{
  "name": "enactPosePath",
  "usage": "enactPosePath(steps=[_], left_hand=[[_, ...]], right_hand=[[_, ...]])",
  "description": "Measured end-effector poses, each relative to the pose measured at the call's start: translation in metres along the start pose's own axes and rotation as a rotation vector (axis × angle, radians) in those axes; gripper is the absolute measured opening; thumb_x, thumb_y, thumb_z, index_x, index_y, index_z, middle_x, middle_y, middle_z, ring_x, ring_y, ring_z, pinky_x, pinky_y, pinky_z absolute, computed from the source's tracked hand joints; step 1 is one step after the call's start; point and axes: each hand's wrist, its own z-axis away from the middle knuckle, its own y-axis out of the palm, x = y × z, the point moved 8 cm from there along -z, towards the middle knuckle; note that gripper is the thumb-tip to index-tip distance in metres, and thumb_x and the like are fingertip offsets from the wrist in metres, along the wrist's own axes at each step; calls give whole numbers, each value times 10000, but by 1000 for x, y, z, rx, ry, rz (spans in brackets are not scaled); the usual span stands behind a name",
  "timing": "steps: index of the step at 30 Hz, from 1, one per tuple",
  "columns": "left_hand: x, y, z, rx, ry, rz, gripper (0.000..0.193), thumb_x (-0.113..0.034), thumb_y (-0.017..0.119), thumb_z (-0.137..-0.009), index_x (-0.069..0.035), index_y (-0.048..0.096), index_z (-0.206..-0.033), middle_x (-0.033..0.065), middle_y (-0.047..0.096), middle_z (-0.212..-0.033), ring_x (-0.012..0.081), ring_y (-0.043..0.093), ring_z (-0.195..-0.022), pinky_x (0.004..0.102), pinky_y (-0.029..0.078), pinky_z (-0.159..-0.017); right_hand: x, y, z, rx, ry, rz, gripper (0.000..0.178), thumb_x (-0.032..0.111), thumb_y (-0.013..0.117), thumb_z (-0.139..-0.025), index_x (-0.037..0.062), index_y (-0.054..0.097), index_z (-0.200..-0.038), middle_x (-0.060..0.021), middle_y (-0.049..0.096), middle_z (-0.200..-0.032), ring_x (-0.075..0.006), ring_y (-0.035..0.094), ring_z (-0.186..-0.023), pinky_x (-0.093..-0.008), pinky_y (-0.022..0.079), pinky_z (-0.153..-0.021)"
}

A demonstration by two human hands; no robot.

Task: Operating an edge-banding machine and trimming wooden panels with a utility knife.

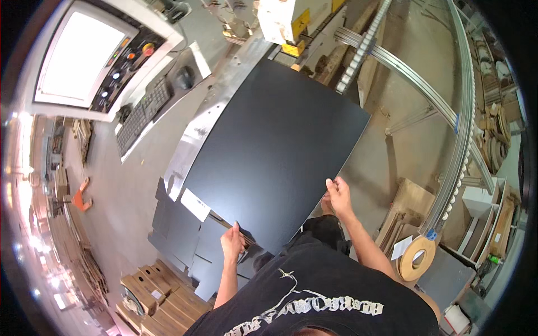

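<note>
A large flat black panel (274,140) lies across a metal machine bed (193,131), its near end reaching out toward my body. My left hand (232,242) grips the panel's near left edge, thumb on top and fingers curled beneath. At the right edge, my right hand (338,197) pinches the panel the same way, with its fingers partly hidden under it. A white label (195,205) sticks out at the panel's near left corner, close to my left hand.
A machine console (84,56) with keyboard (144,115) and mouse (184,77) stands at the left. Metal rails with rollers (414,73) run along the right. Stacked boards (193,252) and cardboard boxes (159,297) sit lower left. A roll of edge banding (407,271) is at my right.
</note>
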Motion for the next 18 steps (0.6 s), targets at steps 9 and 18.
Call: enactPosePath(steps=[9, 18], left_hand=[[-105, 99, -40, 103, 69, 112, 578, -481, 484, -990, 1, 562, -680, 43, 517, -470, 102, 453, -346, 252, 331, -337], [-189, 157, -55, 86, 92, 185, 575, -463, 502, -984, 4, 567, -655, 49, 512, -460, 119, 447, -326, 264, 324, -324]], right_hand=[[66, -71, -117, -77, -74, -34, 316, 238, 582, -972, 77, 429, -748, 41, 429, -611, -53, 455, -540, -257, 486, -475], [105, -115, -196, -5, -95, -62, 277, 305, 582, -968, 74, 491, -844, -17, 590, -721, -102, 601, -597, -271, 521, -526]])
